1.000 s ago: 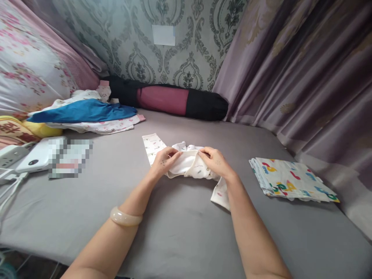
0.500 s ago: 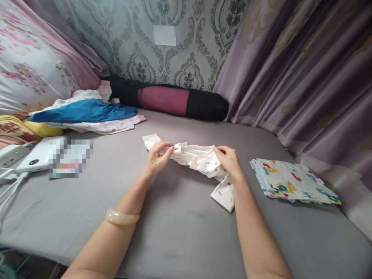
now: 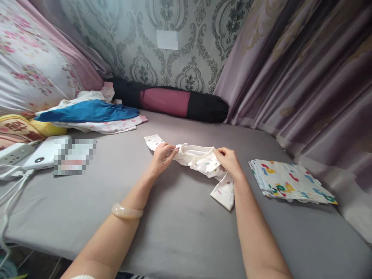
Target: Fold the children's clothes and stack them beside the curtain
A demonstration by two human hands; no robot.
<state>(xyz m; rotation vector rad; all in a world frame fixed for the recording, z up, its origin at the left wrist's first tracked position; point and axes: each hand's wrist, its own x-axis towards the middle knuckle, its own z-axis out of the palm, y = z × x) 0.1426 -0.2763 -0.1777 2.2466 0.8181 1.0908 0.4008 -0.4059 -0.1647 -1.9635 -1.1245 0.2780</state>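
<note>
A small white baby shirt [image 3: 203, 162] with a tiny print and a pale-trimmed neckline is stretched between my hands over the grey bed sheet. My left hand [image 3: 164, 158] pinches it at the left shoulder, thumb against fingers, and one sleeve sticks out beyond it to the upper left. At the right shoulder my right hand [image 3: 229, 161] grips the cloth between thumb and fingers. The other sleeve hangs down beside my right wrist, its end on the sheet. A pale bangle circles my left forearm.
Folded cloth with colourful figures [image 3: 293, 181] lies at the right. On the left are a white power bank [image 3: 48, 153], a power strip [image 3: 19, 153] with cables, and a blurred-out flat item. Blue and printed clothes [image 3: 90, 111] and a black-and-maroon roll [image 3: 165, 101] lie behind.
My left hand has shifted slightly right and closed its thumb and fingers more tightly on the shirt's shoulder. My right hand has hardly moved. The camera view has shifted a little.
</note>
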